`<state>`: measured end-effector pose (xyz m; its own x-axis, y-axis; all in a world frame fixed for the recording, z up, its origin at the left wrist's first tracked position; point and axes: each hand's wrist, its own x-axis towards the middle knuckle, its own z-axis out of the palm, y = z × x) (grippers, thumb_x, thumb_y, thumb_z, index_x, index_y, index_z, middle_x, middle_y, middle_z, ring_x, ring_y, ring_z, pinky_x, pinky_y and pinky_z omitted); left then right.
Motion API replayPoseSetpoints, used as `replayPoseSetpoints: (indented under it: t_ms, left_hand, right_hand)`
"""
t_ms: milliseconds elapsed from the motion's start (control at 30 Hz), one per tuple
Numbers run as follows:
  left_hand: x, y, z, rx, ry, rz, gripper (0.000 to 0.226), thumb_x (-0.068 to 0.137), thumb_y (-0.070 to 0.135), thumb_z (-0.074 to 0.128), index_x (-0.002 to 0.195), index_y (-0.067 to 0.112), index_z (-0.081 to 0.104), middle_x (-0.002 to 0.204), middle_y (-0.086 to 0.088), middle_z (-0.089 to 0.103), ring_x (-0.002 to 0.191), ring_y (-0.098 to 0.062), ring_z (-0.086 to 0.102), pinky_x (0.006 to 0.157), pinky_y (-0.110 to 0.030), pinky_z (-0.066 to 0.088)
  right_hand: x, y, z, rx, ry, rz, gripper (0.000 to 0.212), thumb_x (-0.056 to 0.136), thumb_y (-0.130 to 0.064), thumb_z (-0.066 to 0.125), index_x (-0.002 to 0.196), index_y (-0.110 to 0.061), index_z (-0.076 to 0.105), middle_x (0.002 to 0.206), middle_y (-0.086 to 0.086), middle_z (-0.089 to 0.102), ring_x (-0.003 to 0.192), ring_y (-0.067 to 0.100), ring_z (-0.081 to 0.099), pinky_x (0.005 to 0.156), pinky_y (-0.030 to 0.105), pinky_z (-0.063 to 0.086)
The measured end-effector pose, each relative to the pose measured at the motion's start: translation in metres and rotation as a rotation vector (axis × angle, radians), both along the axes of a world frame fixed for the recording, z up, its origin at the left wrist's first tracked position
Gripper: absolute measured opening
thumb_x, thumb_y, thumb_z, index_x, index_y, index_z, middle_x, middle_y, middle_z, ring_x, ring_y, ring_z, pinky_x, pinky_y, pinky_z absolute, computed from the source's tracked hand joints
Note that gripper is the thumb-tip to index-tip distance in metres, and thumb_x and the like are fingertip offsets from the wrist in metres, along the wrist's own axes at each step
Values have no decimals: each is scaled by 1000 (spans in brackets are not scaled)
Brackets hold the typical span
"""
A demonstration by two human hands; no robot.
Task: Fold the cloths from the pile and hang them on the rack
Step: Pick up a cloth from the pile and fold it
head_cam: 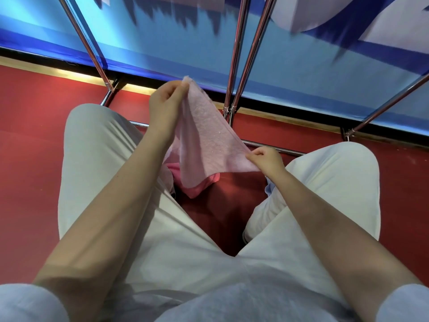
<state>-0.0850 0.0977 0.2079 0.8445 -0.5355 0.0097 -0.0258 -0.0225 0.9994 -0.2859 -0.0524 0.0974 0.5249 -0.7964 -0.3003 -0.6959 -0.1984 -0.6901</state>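
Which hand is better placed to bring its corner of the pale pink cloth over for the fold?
Probably the left hand: it pinches the pale pink cloth by its raised upper corner, free to swing down toward the right hand, which pinches the low corner.

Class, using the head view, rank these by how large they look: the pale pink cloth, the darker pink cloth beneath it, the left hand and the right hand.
1. Pale pink cloth
2. Left hand
3. Right hand
4. Darker pink cloth, though mostly hidden, so its true size is unsure.
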Motion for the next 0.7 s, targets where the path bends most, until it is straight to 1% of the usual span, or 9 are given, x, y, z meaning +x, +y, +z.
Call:
replayPoseSetpoints:
  t_ms: [67,133,200,267,367,467,533,600,700]
  left_hand:
    - [-5,-3,-1,-18,-21,-42,20,91,31,60,74,30,71,74,14,63,78,-6,55,72,-25,42]
    - [-6,-3,-3,-32,-18,-55,19,91,31,60,75,29,71,74,13,63,77,-4,54,70,-24,41]
    - [-5,-3,-5,-28,21,-42,17,90,33,61,79,27,73,78,12,65,80,-7,56,73,-24,43]
    - [-4,-3,-5,-44,102,-19,17,89,33,62,85,22,73,82,8,67,82,-10,58,74,-25,45]
    - [-3,-3,-3,-91,268,28,16,90,25,60,79,18,67,72,9,62,72,-8,54,65,-22,44]
    - [1,-1,-4,-112,412,61,13,90,28,60,86,16,64,72,8,59,72,-11,54,65,-23,43]
    - [7,0,-6,-141,467,91,16,91,30,60,92,15,65,77,6,63,76,-12,58,68,-24,46]
    - [13,2,-6,-155,472,153,16,88,30,62,92,15,67,85,4,67,81,-12,62,70,-23,48]
    - [17,1,-12,-89,346,272,11,91,30,61,88,22,68,93,8,68,88,-6,61,77,-22,49]
  right_hand:
    - [-3,-3,0,3,38,-37,15,82,-23,70,86,-9,74,79,-2,64,75,12,54,64,25,35]
    - [-5,-6,0,-7,54,-60,11,82,-20,70,81,-10,73,75,-2,64,71,13,54,67,24,36]
    - [-6,-7,1,-67,70,-59,11,82,-17,68,72,-12,67,68,-6,56,73,13,53,72,25,37]
    - [-7,-8,0,-133,94,-51,14,83,-19,66,70,-13,61,80,-5,50,86,17,52,77,27,39]
    - [-7,-11,-2,-163,100,-35,26,85,-24,65,64,-18,51,103,7,47,89,24,53,75,28,37]
    - [-6,-16,2,-285,80,-34,18,85,-30,66,75,-16,60,104,6,47,101,24,48,83,32,41]
    - [-6,-21,6,-367,102,-4,15,84,-36,67,82,-22,65,103,0,46,103,18,39,89,32,37]
    - [-5,-25,11,-293,90,83,12,84,-36,66,81,-25,64,99,-5,48,99,14,35,87,29,34]
    - [-4,-19,12,-7,75,281,11,85,-27,65,78,-19,61,86,-1,58,81,16,49,70,30,38]
